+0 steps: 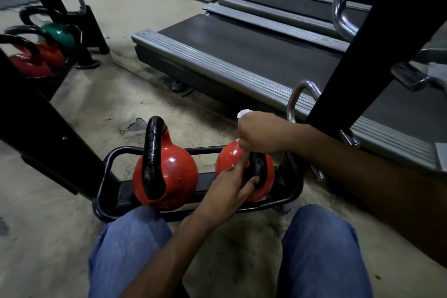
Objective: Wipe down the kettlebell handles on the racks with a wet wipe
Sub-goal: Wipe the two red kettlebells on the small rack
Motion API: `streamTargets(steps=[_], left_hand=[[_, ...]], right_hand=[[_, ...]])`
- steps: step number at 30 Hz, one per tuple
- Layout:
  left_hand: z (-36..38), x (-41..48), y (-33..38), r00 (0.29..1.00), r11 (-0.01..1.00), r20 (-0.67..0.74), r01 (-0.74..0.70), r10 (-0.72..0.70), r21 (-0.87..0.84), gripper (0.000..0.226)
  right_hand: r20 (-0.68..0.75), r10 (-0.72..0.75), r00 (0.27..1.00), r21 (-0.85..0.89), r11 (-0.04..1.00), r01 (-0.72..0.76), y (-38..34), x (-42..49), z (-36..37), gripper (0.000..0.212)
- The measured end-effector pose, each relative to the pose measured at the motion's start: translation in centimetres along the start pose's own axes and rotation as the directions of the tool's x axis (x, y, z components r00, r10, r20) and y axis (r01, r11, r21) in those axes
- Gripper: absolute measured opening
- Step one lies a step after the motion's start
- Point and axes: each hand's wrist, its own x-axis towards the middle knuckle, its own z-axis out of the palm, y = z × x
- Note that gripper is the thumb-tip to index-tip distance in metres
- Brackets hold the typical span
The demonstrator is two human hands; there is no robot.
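Gym flooring is carrying a low rack (106, 169) holding two red kettlebells. Left hand (231, 182) is steadying the right kettlebell (229, 157), fingers clasping its handle (257, 168); right hand (260, 132) is clenching the wet wipe (243, 113) at the handle's top. Beyond, a black upright (362, 55) is crowding the right arm.
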Motion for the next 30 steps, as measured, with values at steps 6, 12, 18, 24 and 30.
streamTargets(steps=[6, 12, 18, 24, 30], left_hand=[[-0.5, -0.1, -0.7, 1.000, 1.000, 0.021, 0.008, -0.008, 0.021, 0.078], [0.2, -0.2, -2.3, 0.999, 1.000, -0.036, 0.011, -0.010, 0.011, 0.044], [-1.0, 0.8, -2.4, 0.999, 0.998, 0.026, -0.034, 0.032, 0.047, 0.039], [-1.5, 0.9, -2.5, 1.000, 1.000, 0.017, 0.020, -0.020, 0.019, 0.027], [-1.7, 0.9, -2.3, 0.999, 0.998, 0.016, 0.048, -0.048, -0.035, 0.030]], right_hand=[[-0.042, 0.157, 0.987, 0.016, 0.988, -0.157, 0.0, 1.2, 0.2, 0.031], [-0.479, 0.442, 0.758, 0.505, 0.846, -0.174, -3.8, -2.5, 4.8, 0.021], [0.162, 0.854, 0.495, 0.952, -0.267, 0.148, -5.8, -3.2, 6.5, 0.022], [0.481, 0.308, 0.821, 0.371, -0.920, 0.128, -2.2, -0.8, 4.7, 0.033], [0.254, 0.730, 0.634, 0.825, -0.505, 0.252, -5.1, -2.3, 6.4, 0.019]])
